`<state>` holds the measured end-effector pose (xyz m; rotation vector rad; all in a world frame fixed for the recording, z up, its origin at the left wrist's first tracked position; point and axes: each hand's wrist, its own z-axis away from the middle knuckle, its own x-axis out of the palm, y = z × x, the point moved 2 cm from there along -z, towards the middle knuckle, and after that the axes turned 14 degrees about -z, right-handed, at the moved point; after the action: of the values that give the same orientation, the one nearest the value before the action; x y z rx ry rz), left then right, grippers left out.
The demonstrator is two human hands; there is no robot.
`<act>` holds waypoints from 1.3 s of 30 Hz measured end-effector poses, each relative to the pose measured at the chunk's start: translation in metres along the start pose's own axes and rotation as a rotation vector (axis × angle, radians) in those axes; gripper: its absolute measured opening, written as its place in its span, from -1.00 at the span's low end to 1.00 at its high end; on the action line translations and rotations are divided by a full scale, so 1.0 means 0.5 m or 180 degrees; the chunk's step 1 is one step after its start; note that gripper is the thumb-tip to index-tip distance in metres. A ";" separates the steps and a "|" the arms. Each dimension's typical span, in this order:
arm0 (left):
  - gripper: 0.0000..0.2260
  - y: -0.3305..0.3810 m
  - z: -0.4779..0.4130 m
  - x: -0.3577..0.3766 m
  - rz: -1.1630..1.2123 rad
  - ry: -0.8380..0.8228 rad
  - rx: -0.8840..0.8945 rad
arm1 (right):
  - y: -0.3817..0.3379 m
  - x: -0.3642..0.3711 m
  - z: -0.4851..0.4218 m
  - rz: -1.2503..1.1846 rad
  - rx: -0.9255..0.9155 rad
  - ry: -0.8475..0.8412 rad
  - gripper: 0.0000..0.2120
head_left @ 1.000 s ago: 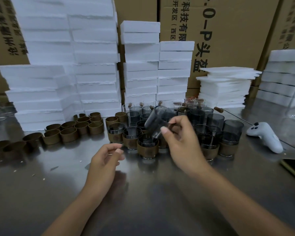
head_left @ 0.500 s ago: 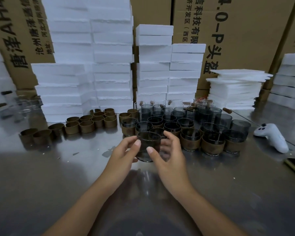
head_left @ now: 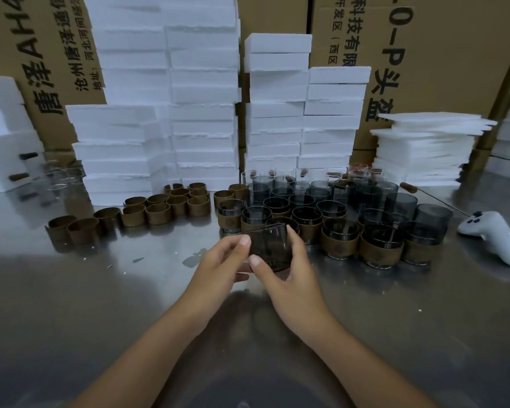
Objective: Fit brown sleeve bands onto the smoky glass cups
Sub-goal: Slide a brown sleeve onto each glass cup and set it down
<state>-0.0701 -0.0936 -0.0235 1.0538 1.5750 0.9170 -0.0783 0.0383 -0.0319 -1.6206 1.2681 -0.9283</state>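
Note:
I hold one smoky glass cup [head_left: 270, 245] just above the steel table, tilted, with no band visible on it. My left hand [head_left: 218, 260] pinches its left side between thumb and fingers. My right hand [head_left: 289, 269] grips its right side and bottom. Right behind it stand several cups wearing brown sleeve bands [head_left: 339, 240]. Bare smoky cups [head_left: 401, 201] fill the rows further back. Loose brown bands [head_left: 159, 207] stand in a curved row to the left.
Stacks of white foam blocks [head_left: 203, 113] and cardboard boxes [head_left: 424, 54] wall off the back. A white controller [head_left: 495, 234] lies at the right. Clear glasses [head_left: 56, 178] sit at the far left. A thin rod with a wooden handle [head_left: 409, 188] lies behind the cups.
One second ago my right hand alone held the cup over the cluster and my left hand was empty. The cup came down in front of the cluster and both hands now hold it.

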 end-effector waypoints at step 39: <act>-0.47 0.039 0.036 0.001 -0.1388 0.0135 0.1233 | 0.018 0.001 -0.005 -0.0363 0.0040 -0.0317 -0.40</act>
<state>-0.0488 -0.0854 -0.0099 0.8947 1.9661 0.3467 -0.0837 0.0363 -0.0396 -1.7223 1.1096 -0.9108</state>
